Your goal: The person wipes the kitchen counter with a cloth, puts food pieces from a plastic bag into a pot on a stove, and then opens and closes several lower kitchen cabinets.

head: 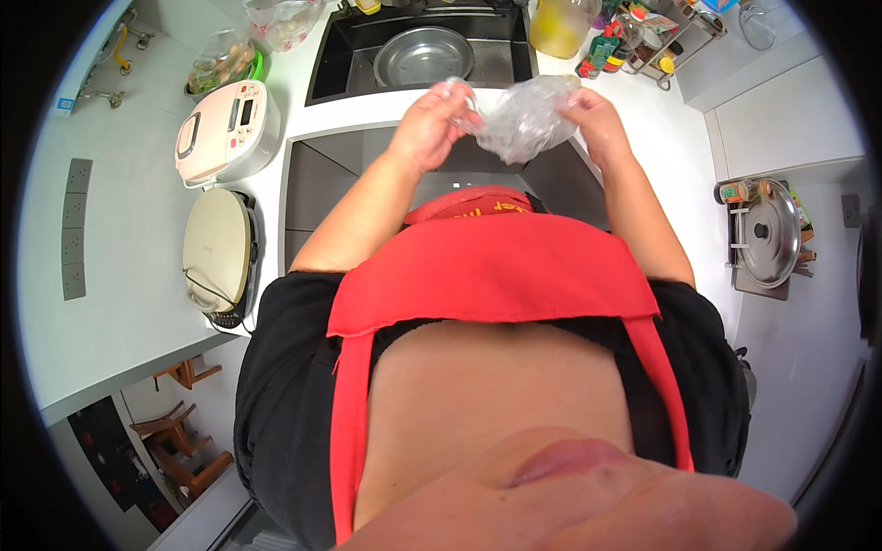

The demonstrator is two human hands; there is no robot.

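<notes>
A clear plastic bag (527, 120) is stretched between my two hands, above the front edge of the white counter. My left hand (441, 122) grips its twisted left end between thumb and fingers. At the bag's other side, my right hand (598, 122) pinches the plastic near its upper right corner. The bag looks crumpled and slightly blurred; whether anything is inside I cannot tell. Just beyond my hands, a round metal basin (424, 56) sits in the black sink (344, 72).
To the left stand a pink-and-white rice cooker (231, 134) and a beige electric griddle (217, 248) with a cord. A jug of yellow liquid (559, 31) and several condiment bottles (610, 48) stand at the back right. A metal lid (772, 234) hangs on a right-hand rack.
</notes>
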